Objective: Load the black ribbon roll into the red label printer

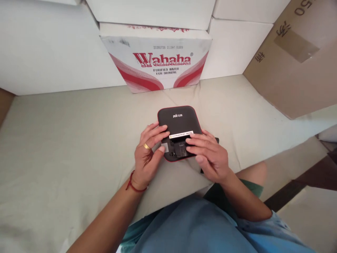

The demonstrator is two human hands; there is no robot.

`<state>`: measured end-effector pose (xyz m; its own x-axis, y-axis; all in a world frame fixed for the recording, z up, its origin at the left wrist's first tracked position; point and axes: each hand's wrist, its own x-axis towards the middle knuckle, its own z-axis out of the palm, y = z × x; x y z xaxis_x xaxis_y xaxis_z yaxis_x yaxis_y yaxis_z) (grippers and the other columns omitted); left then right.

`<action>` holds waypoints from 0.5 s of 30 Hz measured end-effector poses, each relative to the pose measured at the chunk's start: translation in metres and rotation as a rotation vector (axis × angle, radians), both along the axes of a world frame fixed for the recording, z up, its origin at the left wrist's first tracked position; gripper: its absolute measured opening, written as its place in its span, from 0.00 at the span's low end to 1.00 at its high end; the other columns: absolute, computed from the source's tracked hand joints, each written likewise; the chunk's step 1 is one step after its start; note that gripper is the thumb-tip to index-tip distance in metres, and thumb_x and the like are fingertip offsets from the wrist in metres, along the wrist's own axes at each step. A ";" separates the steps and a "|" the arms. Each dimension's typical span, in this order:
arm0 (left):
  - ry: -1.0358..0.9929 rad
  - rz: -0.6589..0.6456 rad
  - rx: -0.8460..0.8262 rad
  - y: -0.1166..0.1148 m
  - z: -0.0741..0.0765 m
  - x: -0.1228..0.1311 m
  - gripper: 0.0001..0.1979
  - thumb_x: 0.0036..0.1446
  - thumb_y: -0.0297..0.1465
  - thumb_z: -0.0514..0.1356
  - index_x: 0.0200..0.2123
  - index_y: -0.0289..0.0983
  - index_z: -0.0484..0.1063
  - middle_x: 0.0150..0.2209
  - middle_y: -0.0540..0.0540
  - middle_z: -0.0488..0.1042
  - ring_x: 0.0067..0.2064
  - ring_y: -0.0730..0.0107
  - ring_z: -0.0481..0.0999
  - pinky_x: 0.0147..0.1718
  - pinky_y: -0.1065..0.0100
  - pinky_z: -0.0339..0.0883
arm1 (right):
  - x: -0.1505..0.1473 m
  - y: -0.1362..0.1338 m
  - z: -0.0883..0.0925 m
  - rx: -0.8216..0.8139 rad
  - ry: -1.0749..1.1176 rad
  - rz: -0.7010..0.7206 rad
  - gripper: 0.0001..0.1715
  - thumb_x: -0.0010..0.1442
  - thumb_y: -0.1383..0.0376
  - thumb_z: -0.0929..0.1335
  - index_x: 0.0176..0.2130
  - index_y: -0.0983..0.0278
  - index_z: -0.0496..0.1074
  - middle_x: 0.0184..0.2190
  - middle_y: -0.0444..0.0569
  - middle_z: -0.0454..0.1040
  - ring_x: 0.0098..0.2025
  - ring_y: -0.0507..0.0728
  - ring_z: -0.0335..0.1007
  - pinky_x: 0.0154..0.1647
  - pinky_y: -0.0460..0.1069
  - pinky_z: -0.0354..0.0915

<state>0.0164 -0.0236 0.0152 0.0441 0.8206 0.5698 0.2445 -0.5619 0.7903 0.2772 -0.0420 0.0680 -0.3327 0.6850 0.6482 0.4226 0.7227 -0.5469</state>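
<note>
Black red-rimmed device [177, 123] near front edge of bench [105, 140]: left hand [147, 151], half-curled, holds left side; right hand [213, 157], half-curled, grip unclear, nearer open recess [180, 149].

Box [158, 59] reads "Wahaha PURIFIED WATER", brn ctn [295, 75] "50", device [179, 123] txt unclear.

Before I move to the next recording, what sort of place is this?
Probably a storage corner or stockroom: a Wahaha purified water carton and a taped brown cardboard box line a cloth-covered surface.
</note>
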 end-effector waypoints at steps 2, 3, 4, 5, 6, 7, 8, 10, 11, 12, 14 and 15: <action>-0.166 -0.044 -0.125 0.002 -0.009 0.001 0.31 0.74 0.47 0.69 0.77 0.60 0.73 0.83 0.50 0.68 0.87 0.46 0.59 0.87 0.39 0.50 | 0.002 -0.010 -0.007 0.055 -0.019 -0.015 0.19 0.79 0.63 0.69 0.60 0.55 0.87 0.58 0.50 0.92 0.66 0.65 0.86 0.77 0.68 0.73; -0.261 -0.076 -0.199 0.004 -0.013 0.001 0.41 0.70 0.49 0.73 0.81 0.63 0.65 0.87 0.53 0.58 0.89 0.45 0.52 0.88 0.40 0.46 | 0.003 -0.014 -0.011 0.073 -0.021 -0.029 0.20 0.78 0.64 0.69 0.61 0.55 0.87 0.58 0.51 0.92 0.66 0.66 0.85 0.75 0.68 0.75; -0.342 -0.116 -0.263 0.005 -0.016 0.002 0.48 0.65 0.50 0.76 0.82 0.67 0.60 0.89 0.55 0.52 0.91 0.44 0.46 0.89 0.40 0.42 | 0.005 -0.017 -0.014 0.084 -0.019 -0.041 0.21 0.78 0.65 0.69 0.63 0.56 0.87 0.58 0.52 0.92 0.66 0.66 0.85 0.73 0.67 0.77; -0.413 -0.163 -0.324 0.007 -0.018 0.003 0.53 0.62 0.51 0.78 0.83 0.69 0.56 0.90 0.58 0.48 0.91 0.44 0.42 0.89 0.40 0.39 | 0.006 -0.019 -0.017 0.090 -0.017 -0.048 0.22 0.78 0.65 0.69 0.64 0.57 0.86 0.58 0.53 0.92 0.65 0.66 0.84 0.70 0.67 0.78; -0.469 -0.213 -0.379 0.008 -0.019 0.004 0.56 0.60 0.50 0.79 0.83 0.71 0.55 0.90 0.60 0.46 0.92 0.45 0.39 0.89 0.41 0.37 | 0.007 -0.020 -0.019 0.092 -0.015 -0.053 0.23 0.77 0.66 0.69 0.65 0.57 0.86 0.58 0.53 0.91 0.65 0.67 0.84 0.69 0.67 0.79; -0.516 -0.260 -0.429 0.009 -0.019 0.005 0.56 0.59 0.49 0.80 0.83 0.72 0.55 0.90 0.60 0.47 0.92 0.46 0.38 0.90 0.41 0.36 | 0.008 -0.021 -0.021 0.089 -0.013 -0.054 0.24 0.77 0.66 0.69 0.66 0.56 0.85 0.59 0.53 0.91 0.65 0.67 0.83 0.68 0.67 0.80; -0.559 -0.299 -0.474 0.009 -0.018 0.006 0.56 0.59 0.49 0.80 0.83 0.72 0.55 0.90 0.61 0.47 0.92 0.47 0.37 0.90 0.41 0.36 | 0.009 -0.021 -0.022 0.082 -0.012 -0.054 0.24 0.77 0.66 0.69 0.66 0.56 0.85 0.59 0.52 0.91 0.65 0.67 0.83 0.68 0.67 0.80; -0.630 -0.339 -0.545 0.009 -0.015 0.007 0.56 0.59 0.47 0.80 0.82 0.73 0.55 0.89 0.62 0.48 0.92 0.49 0.36 0.90 0.42 0.35 | 0.009 -0.021 -0.022 0.064 -0.011 -0.054 0.24 0.77 0.66 0.69 0.66 0.55 0.85 0.59 0.51 0.91 0.65 0.66 0.83 0.68 0.67 0.79; -0.653 -0.344 -0.569 0.008 -0.014 0.008 0.56 0.58 0.46 0.80 0.82 0.73 0.55 0.89 0.62 0.48 0.92 0.49 0.36 0.90 0.42 0.35 | 0.008 -0.020 -0.021 0.057 -0.013 -0.057 0.24 0.77 0.66 0.69 0.66 0.55 0.85 0.59 0.51 0.91 0.65 0.66 0.83 0.68 0.67 0.79; -0.667 -0.341 -0.586 0.007 -0.013 0.008 0.57 0.57 0.45 0.80 0.82 0.73 0.55 0.89 0.62 0.48 0.92 0.49 0.36 0.90 0.42 0.34 | 0.008 -0.020 -0.021 0.052 -0.016 -0.060 0.24 0.77 0.66 0.69 0.65 0.55 0.86 0.58 0.51 0.91 0.64 0.66 0.83 0.68 0.67 0.79; -0.674 -0.328 -0.614 0.006 -0.011 0.008 0.59 0.56 0.43 0.81 0.82 0.74 0.54 0.90 0.62 0.47 0.92 0.49 0.35 0.90 0.42 0.33 | 0.008 -0.019 -0.020 0.056 -0.026 -0.063 0.24 0.77 0.66 0.68 0.64 0.54 0.86 0.57 0.50 0.92 0.63 0.66 0.84 0.69 0.68 0.79; -0.669 -0.321 -0.626 0.006 -0.011 0.008 0.60 0.56 0.43 0.81 0.82 0.74 0.54 0.90 0.61 0.47 0.92 0.49 0.35 0.90 0.42 0.32 | 0.008 -0.018 -0.020 0.064 -0.034 -0.063 0.23 0.77 0.66 0.68 0.64 0.54 0.86 0.56 0.50 0.92 0.63 0.66 0.84 0.70 0.69 0.78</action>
